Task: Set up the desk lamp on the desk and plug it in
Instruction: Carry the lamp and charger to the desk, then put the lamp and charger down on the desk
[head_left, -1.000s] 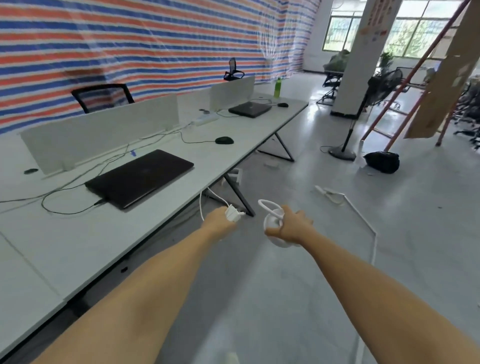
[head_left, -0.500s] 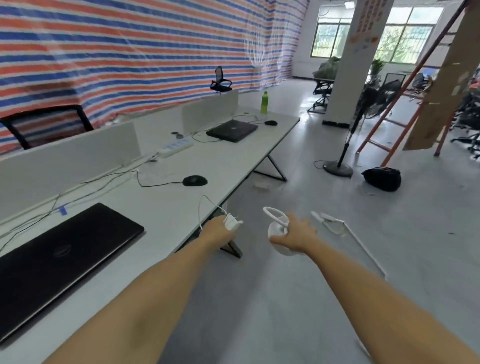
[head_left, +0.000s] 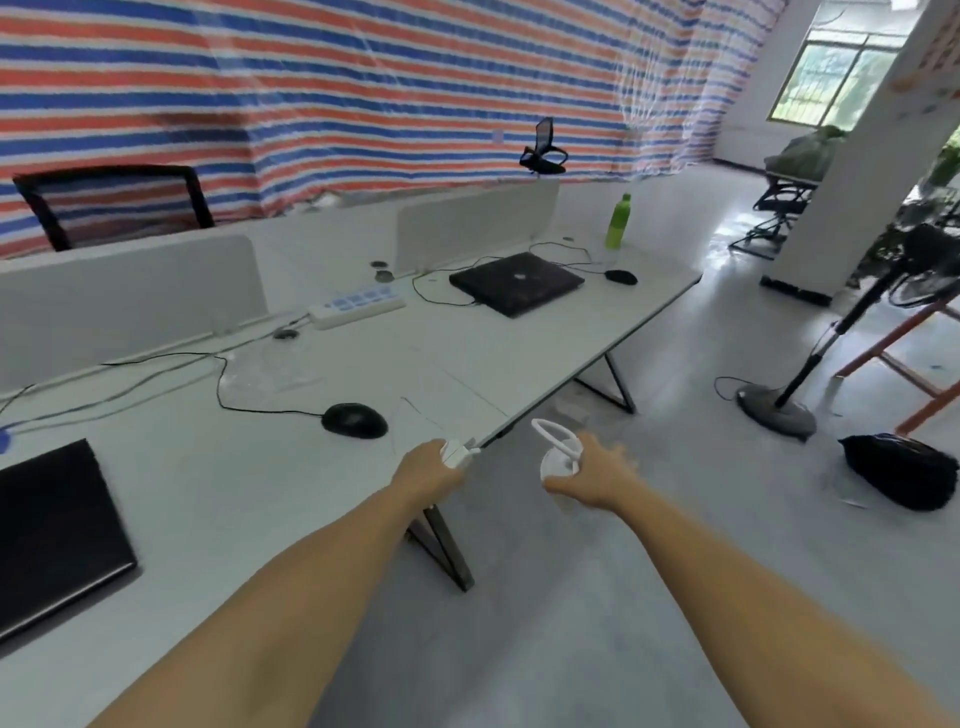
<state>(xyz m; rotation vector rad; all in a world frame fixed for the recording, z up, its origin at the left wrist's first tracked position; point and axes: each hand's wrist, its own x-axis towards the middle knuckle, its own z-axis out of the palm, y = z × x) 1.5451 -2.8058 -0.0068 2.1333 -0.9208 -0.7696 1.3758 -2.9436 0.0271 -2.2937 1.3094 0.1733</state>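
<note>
Two bare arms are stretched forward over the front edge of a long white desk (head_left: 249, 483). A small white plug (head_left: 457, 453) is gripped in the closed fingers of the left hand (head_left: 428, 470), which is held above the desk's edge, just in front of a black mouse (head_left: 355, 420). A thin white cord (head_left: 402, 415) is seen faintly above the plug; its full path cannot be told. The white lamp (head_left: 558, 457) is held in the right hand (head_left: 597, 475), off the desk and over the floor, with the fingers wrapped around its rounded base and its ring-shaped head standing up beside the thumb. The fingertips are blurred.

On the desk, a white power strip (head_left: 357, 305) is laid against a low divider (head_left: 130, 291), well apart from both hands. A closed black laptop (head_left: 517, 283) is set farther along, with a second mouse (head_left: 621, 276) and a green bottle (head_left: 617, 221) beyond it. Another dark laptop (head_left: 52, 530) is placed at the near left. A fan stand (head_left: 776, 410) and a black bag (head_left: 898, 470) are seen on the floor at the right.
</note>
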